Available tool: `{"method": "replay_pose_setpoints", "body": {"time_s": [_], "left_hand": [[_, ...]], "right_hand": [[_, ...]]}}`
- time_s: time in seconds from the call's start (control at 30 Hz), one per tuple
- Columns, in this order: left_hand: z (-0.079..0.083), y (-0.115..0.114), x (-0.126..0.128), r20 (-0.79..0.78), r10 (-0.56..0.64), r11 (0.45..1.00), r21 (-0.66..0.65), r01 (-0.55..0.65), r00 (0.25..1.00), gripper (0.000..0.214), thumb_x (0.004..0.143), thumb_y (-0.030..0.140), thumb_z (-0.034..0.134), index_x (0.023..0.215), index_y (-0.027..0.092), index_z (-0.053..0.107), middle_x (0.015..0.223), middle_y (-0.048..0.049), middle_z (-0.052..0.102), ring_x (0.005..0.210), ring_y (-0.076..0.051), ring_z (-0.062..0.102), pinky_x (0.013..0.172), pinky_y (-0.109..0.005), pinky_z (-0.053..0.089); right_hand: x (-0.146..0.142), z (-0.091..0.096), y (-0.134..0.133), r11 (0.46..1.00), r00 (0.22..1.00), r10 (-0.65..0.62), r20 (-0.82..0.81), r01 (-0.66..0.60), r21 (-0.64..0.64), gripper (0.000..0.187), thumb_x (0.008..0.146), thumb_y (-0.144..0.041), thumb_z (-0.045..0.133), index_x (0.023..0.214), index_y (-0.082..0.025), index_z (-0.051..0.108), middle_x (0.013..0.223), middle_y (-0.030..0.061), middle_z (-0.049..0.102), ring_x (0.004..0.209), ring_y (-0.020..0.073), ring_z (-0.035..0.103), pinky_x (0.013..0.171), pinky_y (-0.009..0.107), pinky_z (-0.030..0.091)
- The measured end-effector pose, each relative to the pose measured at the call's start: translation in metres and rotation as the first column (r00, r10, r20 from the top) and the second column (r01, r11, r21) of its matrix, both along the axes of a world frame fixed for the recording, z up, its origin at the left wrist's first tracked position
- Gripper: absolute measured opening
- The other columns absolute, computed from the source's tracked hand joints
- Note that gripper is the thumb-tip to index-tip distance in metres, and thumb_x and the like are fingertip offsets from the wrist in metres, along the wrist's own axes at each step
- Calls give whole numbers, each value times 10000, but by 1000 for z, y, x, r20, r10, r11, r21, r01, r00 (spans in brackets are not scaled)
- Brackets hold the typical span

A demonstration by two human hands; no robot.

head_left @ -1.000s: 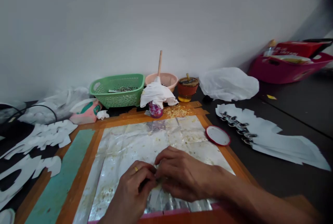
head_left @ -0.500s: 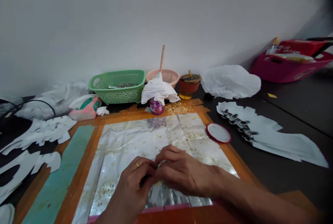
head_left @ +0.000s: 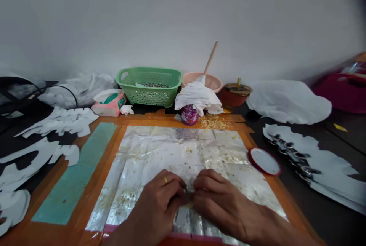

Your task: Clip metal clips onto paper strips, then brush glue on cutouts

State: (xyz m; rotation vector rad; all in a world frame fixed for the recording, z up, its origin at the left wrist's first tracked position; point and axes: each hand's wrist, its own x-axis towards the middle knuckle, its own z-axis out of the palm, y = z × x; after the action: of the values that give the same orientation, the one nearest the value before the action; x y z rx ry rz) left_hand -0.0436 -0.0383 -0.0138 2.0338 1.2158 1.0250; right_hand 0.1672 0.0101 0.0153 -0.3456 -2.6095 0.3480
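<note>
Two bare hands meet low over a creased foil sheet (head_left: pixel 168 150). The left hand (head_left: pixel 157 208), wearing a gold ring (head_left: pixel 165 180), and the right hand (head_left: pixel 220 206) pinch a small pale piece (head_left: pixel 187 200) between narrowly closed fingers (head_left: pixel 204 179), mostly hidden and too small to name. It sits over the sheet's near part, on an orange-edged board (head_left: pixel 100 189) on the desk (head_left: pixel 328 223), with a red-rimmed lid (head_left: pixel 264 161) just beside the sheet.

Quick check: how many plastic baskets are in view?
2: a green perforated basket against the wall behind the board, and a magenta basket at the far right edge, partly cut off.
</note>
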Motion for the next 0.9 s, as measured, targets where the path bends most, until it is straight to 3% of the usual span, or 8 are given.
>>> {"method": "replay_pose_setpoints", "body": {"time_s": [0.17,0.3,0.5,0.7,0.9], "left_hand": [[-3,1,0,11,-12,1000,14,12,1000,272,781,-86,554,811,174,629,889,-32,689,864,-161,640,740,-233,512],[-3,1,-1,-5,-27,998,51,27,1000,256,805,-68,535,808,174,618,889,-34,681,847,-163,634,725,-241,515],[-1,0,-2,-41,-36,995,89,39,999,219,864,-9,533,780,185,590,895,-23,671,808,-145,633,684,-229,499],[1,1,-4,-88,-21,999,35,24,996,203,865,28,525,757,195,564,884,-25,638,799,-147,636,686,-238,492],[5,4,-4,-101,-38,999,-10,37,994,173,886,84,521,767,210,526,877,-28,633,827,-164,637,710,-257,487]], "right_hand": [[1,-5,-2,998,999,45,14,-46,48,410,1101,-159,235,1004,-129,633,859,66,703,841,193,556,872,348,449],[0,-5,-2,998,999,43,16,-44,51,440,1103,-167,207,966,-130,624,808,61,684,808,197,546,829,355,442],[-2,1,3,997,996,-23,89,29,-72,369,1081,-116,261,884,-157,569,764,37,612,736,179,482,785,336,410],[0,10,2,977,975,14,223,35,-212,128,912,-77,500,948,-168,583,864,39,640,793,191,492,791,361,387],[-1,11,1,979,967,3,255,50,-200,66,907,-148,552,853,-185,552,868,26,629,811,181,499,794,347,367]]}}
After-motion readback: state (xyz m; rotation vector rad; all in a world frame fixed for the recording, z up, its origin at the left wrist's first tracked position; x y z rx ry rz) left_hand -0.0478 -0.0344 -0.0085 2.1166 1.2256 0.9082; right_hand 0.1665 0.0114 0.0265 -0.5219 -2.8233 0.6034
